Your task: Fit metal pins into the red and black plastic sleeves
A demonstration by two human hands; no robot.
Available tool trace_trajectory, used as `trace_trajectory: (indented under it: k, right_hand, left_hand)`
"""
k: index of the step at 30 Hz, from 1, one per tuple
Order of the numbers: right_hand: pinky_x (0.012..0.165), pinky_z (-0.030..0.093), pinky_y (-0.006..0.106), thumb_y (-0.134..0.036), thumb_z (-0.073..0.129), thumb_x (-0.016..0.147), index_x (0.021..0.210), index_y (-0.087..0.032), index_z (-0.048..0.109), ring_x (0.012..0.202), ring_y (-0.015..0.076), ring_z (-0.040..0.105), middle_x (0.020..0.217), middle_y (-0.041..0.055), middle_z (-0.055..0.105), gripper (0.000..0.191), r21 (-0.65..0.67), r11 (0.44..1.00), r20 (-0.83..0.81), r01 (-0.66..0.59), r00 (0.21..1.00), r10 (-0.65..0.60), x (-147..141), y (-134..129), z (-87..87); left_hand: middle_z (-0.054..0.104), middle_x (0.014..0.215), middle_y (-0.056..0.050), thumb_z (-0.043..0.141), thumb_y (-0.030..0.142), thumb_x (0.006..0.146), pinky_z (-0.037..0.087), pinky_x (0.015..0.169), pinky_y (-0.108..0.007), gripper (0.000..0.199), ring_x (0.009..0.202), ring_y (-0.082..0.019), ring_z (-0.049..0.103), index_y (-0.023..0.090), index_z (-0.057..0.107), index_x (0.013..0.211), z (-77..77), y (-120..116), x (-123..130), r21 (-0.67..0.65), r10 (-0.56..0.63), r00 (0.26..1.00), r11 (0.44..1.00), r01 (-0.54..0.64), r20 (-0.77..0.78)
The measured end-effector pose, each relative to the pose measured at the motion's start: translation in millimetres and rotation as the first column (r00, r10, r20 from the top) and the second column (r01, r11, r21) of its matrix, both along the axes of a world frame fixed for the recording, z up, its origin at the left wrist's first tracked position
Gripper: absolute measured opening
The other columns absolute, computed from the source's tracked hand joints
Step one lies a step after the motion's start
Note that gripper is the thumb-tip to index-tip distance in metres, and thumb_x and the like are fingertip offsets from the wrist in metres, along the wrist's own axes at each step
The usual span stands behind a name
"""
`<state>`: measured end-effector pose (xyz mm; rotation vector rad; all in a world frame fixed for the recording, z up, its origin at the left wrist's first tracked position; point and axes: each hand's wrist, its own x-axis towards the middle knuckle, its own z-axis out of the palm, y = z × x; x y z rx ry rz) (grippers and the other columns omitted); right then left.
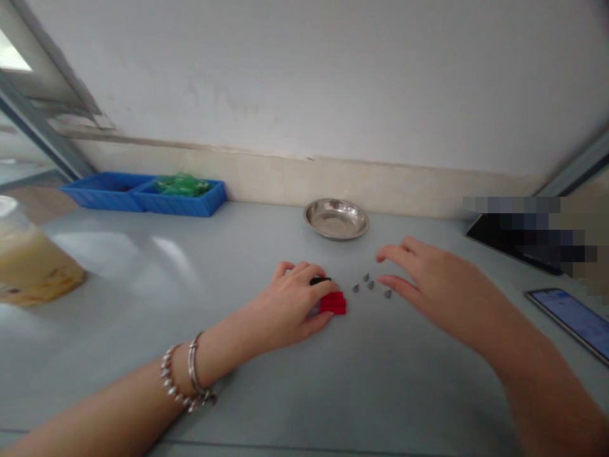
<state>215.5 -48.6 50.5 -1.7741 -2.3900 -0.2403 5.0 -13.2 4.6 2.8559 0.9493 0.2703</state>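
My left hand [299, 295] lies over a small bundle of red ribbed pieces [334, 303] on the table, its thumb and fingers closed around them. A black part [320, 280] shows between the fingers, and something pale is partly hidden under the palm. What exactly these pieces are I cannot make out. My right hand [419, 273] hovers to the right, thumb and index finger apart, with nothing visible between them. Several small dark grey pieces [371, 285] lie on the table between my two hands, close to the right fingertips.
A shallow round metal dish [336, 220] stands near the wall. Back left are blue bins [185, 205], one with green plastic packaging [183, 185]. A clear container of yellowish contents [35, 260] stands at left. On the right lie a phone [571, 317] and a dark flat device [509, 238].
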Motion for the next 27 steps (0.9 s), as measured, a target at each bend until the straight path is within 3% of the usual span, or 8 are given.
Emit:
trace_trajectory:
  k: [2,5,12,19,27]
  right_hand:
    - [0.061,0.043,0.030,-0.037,0.055,0.079,0.103,-0.018,0.057,0.075,0.0204,0.059,0.091,0.0082,0.060,0.031,-0.127,0.984,-0.043,0.128,0.990,-0.135,22.9,14.3,-16.1]
    - [0.058,0.041,0.028,-0.049,0.055,0.075,0.107,-0.019,0.054,0.074,0.0202,0.058,0.092,0.0072,0.060,0.044,-0.260,0.946,-0.106,0.195,0.968,-0.229,43.5,24.0,-28.6]
    - [0.054,0.037,0.025,-0.042,0.057,0.073,0.103,-0.017,0.051,0.064,0.0161,0.056,0.075,0.0033,0.060,0.040,-0.546,0.819,-0.159,0.176,0.938,-0.307,47.3,29.2,-30.3]
    - [0.054,0.037,0.024,-0.035,0.057,0.073,0.094,-0.016,0.054,0.062,0.0146,0.054,0.070,0.0017,0.058,0.028,-0.570,0.810,-0.249,0.140,0.910,-0.332,48.2,31.3,-45.7]
    - [0.061,0.040,0.026,-0.032,0.061,0.069,0.090,-0.018,0.055,0.072,0.0167,0.054,0.084,0.0055,0.056,0.026,-0.394,0.895,-0.246,0.208,0.915,-0.320,55.3,21.0,-48.4]
  left_hand:
    - [0.052,0.105,-0.007,0.051,0.032,0.083,0.034,0.085,-0.037,0.022,0.095,-0.020,0.051,0.024,0.055,0.103,0.6,-0.5,1.3,0.003,0.005,1.000,1.000,-0.005,-0.004]
    - [0.052,0.105,-0.008,0.051,0.032,0.083,0.034,0.085,-0.037,0.028,0.095,-0.021,0.051,0.021,0.052,0.108,0.2,-0.7,2.1,-0.003,0.024,1.000,1.000,-0.024,-0.005]
    - [0.049,0.111,-0.010,0.052,0.030,0.081,0.032,0.087,-0.041,0.034,0.100,-0.023,0.047,0.019,0.048,0.113,1.0,-2.9,2.9,-0.020,0.024,0.999,0.999,-0.025,-0.029]
    - [0.047,0.109,-0.007,0.053,0.030,0.081,0.031,0.086,-0.041,0.023,0.097,-0.022,0.045,0.022,0.054,0.103,4.6,-7.1,3.9,-0.036,-0.010,1.000,0.999,0.010,0.001]
    - [0.048,0.107,-0.004,0.052,0.025,0.083,0.029,0.086,-0.039,0.014,0.096,-0.020,0.043,0.024,0.056,0.096,0.5,-7.6,1.7,-0.078,-0.040,0.999,0.996,0.042,0.030]
